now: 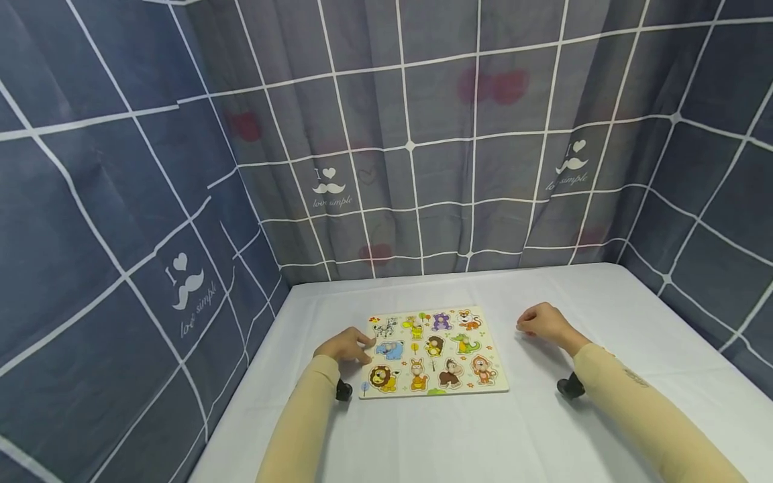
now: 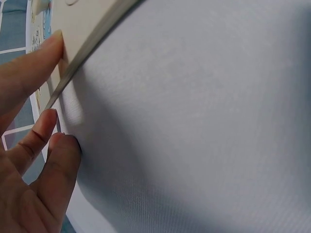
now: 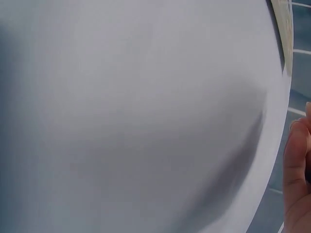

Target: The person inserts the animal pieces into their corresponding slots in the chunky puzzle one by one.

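Note:
A wooden animal puzzle board [image 1: 435, 396] lies flat on the table, with several pieces showing a lion, elephant, zebra, monkey, crocodile and others. My left hand [image 1: 346, 346] holds the board's left edge. In the left wrist view, one digit of the left hand [image 2: 39, 145] lies over the board [image 2: 87, 29], while other fingertips are beside its edge, close to the white cloth. To the right of the board, my right hand [image 1: 546, 323] hovers apart from it with loosely curled fingers and nothing visible in them. Only part of the right hand [image 3: 296, 165] appears in its wrist view.
A white cloth covers the table [image 1: 447, 443]. Dark grey-blue curtains [image 1: 435, 188] with white grid lines stand behind and on both sides. A black device [image 1: 570, 387] sits on the right wrist, and another black device [image 1: 343, 390] on the left.

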`<control>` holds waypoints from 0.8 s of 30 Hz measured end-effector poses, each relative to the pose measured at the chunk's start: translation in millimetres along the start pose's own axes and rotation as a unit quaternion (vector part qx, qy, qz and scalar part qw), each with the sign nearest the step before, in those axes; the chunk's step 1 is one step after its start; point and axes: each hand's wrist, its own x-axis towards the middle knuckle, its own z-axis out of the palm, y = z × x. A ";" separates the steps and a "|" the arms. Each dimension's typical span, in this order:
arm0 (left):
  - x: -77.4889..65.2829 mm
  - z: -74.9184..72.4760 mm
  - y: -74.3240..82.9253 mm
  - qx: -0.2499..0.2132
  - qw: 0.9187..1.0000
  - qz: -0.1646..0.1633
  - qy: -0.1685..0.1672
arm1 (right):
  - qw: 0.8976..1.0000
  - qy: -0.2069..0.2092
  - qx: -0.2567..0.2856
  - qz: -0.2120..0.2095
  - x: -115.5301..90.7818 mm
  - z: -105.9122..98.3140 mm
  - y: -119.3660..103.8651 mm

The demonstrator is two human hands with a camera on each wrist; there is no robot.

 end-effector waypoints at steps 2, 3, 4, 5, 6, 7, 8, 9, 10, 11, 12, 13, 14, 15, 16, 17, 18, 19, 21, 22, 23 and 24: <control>-0.2 -0.3 -0.3 -0.004 1.000 -0.001 -0.001 | 1.000 0.002 -0.007 0.001 -2.3 -2.2 4.0; -0.2 -0.3 -0.5 -0.006 1.000 -0.001 -0.002 | 1.000 0.002 -0.010 -0.001 -3.7 -3.2 6.0; -0.1 -0.2 -0.8 -0.010 1.000 -0.001 -0.002 | 1.000 0.002 -0.013 -0.001 -5.3 -4.4 8.0; 0.0 0.2 -1.2 -0.013 1.000 0.000 -0.002 | 1.000 0.002 -0.016 -0.001 -6.8 -5.6 10.4; 0.3 0.6 -1.4 -0.014 1.000 0.000 -0.003 | 1.000 0.003 -0.018 0.001 -8.6 -7.0 12.6; 0.5 1.1 -1.7 -0.016 1.000 0.000 -0.003 | 1.000 0.002 -0.020 -0.001 -10.6 -8.3 15.3; 0.8 1.6 -2.1 -0.017 1.000 0.001 -0.003 | 1.000 0.001 -0.021 -0.002 -12.6 -9.7 18.0; 0.9 2.1 -2.5 -0.017 1.000 0.000 -0.003 | 1.000 0.001 -0.022 0.001 -14.8 -11.5 20.5; 1.1 2.5 -2.7 -0.016 1.000 0.000 -0.003 | 1.000 0.001 -0.023 0.005 -17.0 -13.3 23.2; 1.1 2.8 -2.9 -0.015 1.000 0.000 -0.002 | 1.000 0.003 -0.026 0.007 -19.1 -15.0 26.0; 1.0 3.1 -3.0 -0.013 1.000 -0.001 -0.001 | 1.000 0.004 -0.026 0.008 -21.2 -16.9 28.7; 0.8 3.2 -3.0 -0.013 1.000 -0.002 -0.001 | 1.000 0.005 -0.028 0.009 -23.3 -18.8 31.4; 0.5 3.2 -2.9 -0.013 1.000 -0.002 0.000 | 0.999 0.006 -0.029 0.013 -25.2 -21.1 33.8; 0.2 3.0 -2.5 -0.013 1.000 -0.002 0.000 | 0.999 0.009 -0.031 0.014 -27.0 -23.4 36.6; -0.2 2.6 -2.2 -0.013 1.000 -0.002 0.001 | 0.999 0.011 -0.033 0.015 -28.8 -25.6 39.2; -0.5 2.1 -1.8 -0.013 1.000 -0.002 0.001 | 0.999 0.012 -0.035 0.016 -30.6 -28.1 41.7; -0.7 1.5 -1.4 -0.015 1.000 -0.001 0.000 | 0.999 0.014 -0.037 0.016 -32.1 -30.4 44.3; -0.8 0.9 -1.1 -0.015 1.000 0.000 0.000 | 0.999 0.016 -0.039 0.017 -33.6 -32.9 46.9; -0.9 -0.2 -0.9 -0.013 1.000 0.003 -0.002 | 0.999 0.020 -0.041 0.021 -36.5 -38.3 52.2; -0.7 -0.4 -0.8 -0.013 1.000 0.004 -0.002 | 0.999 0.022 -0.041 0.025 -38.1 -41.0 54.9; -0.6 -0.6 -0.9 -0.012 1.000 0.005 -0.003 | 0.998 0.022 -0.042 0.027 -39.4 -43.8 57.7; -0.6 -0.7 -0.8 -0.011 1.000 0.007 -0.004 | 0.998 0.023 -0.043 0.030 -40.6 -46.3 60.7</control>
